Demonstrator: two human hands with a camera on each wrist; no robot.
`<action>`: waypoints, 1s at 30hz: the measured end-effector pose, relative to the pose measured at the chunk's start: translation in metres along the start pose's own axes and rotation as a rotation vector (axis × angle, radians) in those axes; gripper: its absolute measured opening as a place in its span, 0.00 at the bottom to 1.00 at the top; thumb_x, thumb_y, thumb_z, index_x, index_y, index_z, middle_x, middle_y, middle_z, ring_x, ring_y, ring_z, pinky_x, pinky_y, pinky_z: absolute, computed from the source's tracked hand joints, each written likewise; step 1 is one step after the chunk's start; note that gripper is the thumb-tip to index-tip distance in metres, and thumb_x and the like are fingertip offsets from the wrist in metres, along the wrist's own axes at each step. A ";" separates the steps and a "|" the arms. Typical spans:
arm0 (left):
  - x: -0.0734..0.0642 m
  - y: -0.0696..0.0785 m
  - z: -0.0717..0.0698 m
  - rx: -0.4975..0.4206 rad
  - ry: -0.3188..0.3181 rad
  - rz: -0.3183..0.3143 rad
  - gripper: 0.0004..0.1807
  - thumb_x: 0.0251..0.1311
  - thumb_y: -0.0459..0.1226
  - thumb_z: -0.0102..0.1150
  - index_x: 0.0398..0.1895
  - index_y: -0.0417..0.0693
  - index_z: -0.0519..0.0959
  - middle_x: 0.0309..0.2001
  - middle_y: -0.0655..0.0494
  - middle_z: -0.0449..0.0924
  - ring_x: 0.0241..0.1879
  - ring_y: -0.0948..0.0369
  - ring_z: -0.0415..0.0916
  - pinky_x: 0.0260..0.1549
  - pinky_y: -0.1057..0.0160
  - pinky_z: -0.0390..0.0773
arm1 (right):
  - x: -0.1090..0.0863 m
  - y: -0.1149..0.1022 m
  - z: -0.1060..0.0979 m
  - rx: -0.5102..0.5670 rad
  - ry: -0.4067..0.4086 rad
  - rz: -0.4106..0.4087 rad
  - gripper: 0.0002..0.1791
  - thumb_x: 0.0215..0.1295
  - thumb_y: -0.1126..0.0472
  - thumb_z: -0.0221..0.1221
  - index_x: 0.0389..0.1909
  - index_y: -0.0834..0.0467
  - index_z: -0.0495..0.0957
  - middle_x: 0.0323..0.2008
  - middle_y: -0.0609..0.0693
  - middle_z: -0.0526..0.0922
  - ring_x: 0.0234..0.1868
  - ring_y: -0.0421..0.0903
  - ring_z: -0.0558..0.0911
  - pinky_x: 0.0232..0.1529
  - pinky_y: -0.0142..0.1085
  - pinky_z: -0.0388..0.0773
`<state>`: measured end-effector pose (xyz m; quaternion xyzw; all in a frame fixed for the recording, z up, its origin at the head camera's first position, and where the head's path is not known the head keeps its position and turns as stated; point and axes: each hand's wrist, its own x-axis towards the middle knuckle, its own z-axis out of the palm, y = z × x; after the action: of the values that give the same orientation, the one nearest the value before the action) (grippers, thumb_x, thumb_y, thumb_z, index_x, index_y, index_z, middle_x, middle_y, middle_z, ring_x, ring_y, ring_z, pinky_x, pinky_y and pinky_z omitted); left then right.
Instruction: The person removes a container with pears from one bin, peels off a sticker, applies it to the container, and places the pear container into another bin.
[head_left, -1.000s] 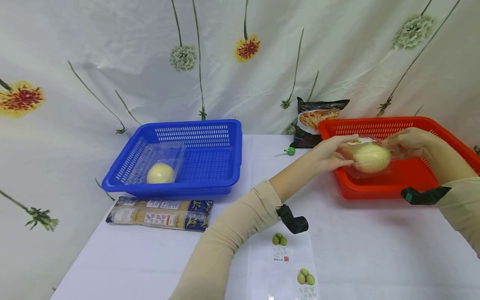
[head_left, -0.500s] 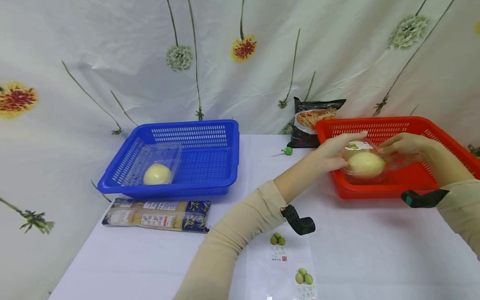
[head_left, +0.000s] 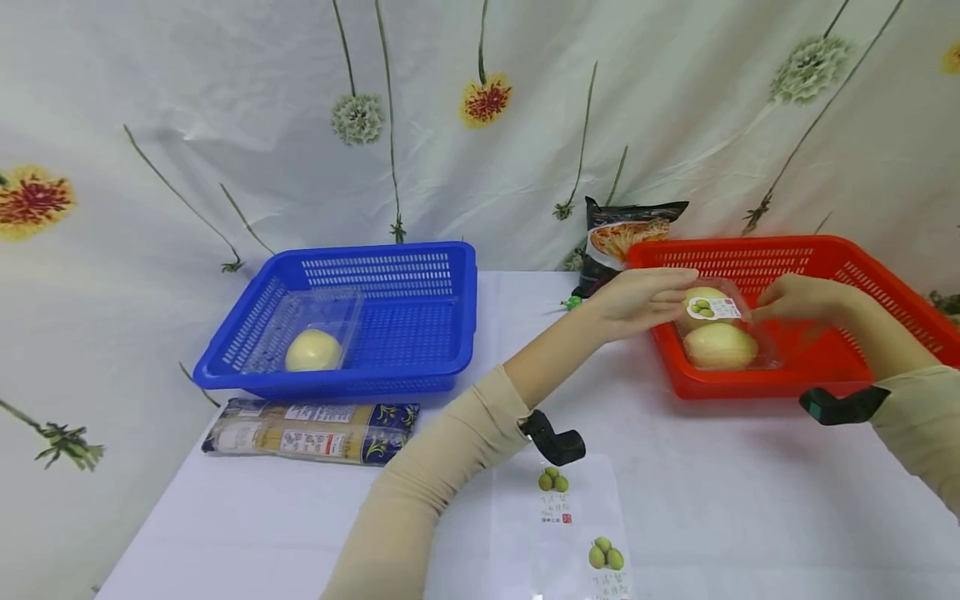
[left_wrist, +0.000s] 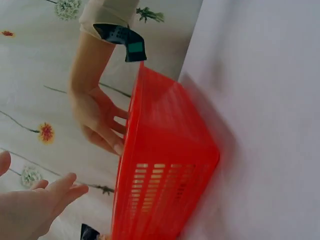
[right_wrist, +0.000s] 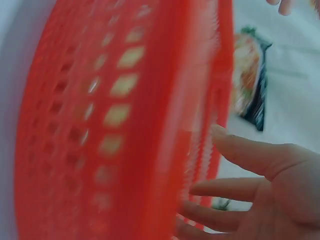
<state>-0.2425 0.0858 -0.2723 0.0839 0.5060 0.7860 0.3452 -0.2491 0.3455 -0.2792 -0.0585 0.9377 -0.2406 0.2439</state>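
Lowered since a moment ago into the red basket point(head_left: 862, 258) on the bench point(head_left: 750, 500): clear fruit pack point(head_left: 718, 335), left hand point(head_left: 637, 302) and right hand point(head_left: 798, 298) beside it, grip spread, apparently mid-release; next, likely withdrawing both.

White-covered table point(head_left: 720, 492) bearing a blue basket point(head_left: 390, 367), pasta packets point(head_left: 315, 430) before it, a red basket point(head_left: 862, 367), a dark noodle bag point(head_left: 611, 242), a printed clear bag point(head_left: 562, 525) and a small green object point(head_left: 573, 303).

Light: bright, even | Shadows: soft | Head view: sharp | Wrist views: motion-blurred, tilted
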 end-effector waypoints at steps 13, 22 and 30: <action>-0.074 0.029 -0.098 0.402 -0.017 0.152 0.23 0.68 0.33 0.47 0.65 0.35 0.65 0.58 0.32 0.70 0.57 0.44 0.72 0.52 0.56 0.75 | 0.004 -0.085 0.016 -0.144 0.243 -0.203 0.36 0.64 0.49 0.58 0.59 0.76 0.66 0.54 0.74 0.70 0.52 0.67 0.70 0.47 0.61 0.73; -0.132 0.043 -0.159 0.614 0.145 0.222 0.23 0.67 0.35 0.50 0.63 0.38 0.67 0.53 0.35 0.75 0.52 0.47 0.76 0.51 0.54 0.75 | 0.024 -0.141 0.032 -0.082 0.212 -0.351 0.33 0.62 0.50 0.60 0.59 0.70 0.69 0.53 0.67 0.75 0.47 0.56 0.76 0.44 0.48 0.76; -0.165 0.048 -0.188 0.720 0.222 0.237 0.25 0.68 0.37 0.50 0.65 0.35 0.64 0.54 0.35 0.74 0.53 0.45 0.74 0.52 0.53 0.75 | 0.057 -0.193 0.053 0.057 0.124 -0.456 0.31 0.65 0.56 0.58 0.64 0.68 0.64 0.57 0.67 0.73 0.53 0.59 0.76 0.50 0.50 0.76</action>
<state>-0.2313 -0.1688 -0.2847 0.1719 0.7704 0.5969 0.1437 -0.2745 0.1408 -0.2512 -0.2469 0.9062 -0.3191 0.1268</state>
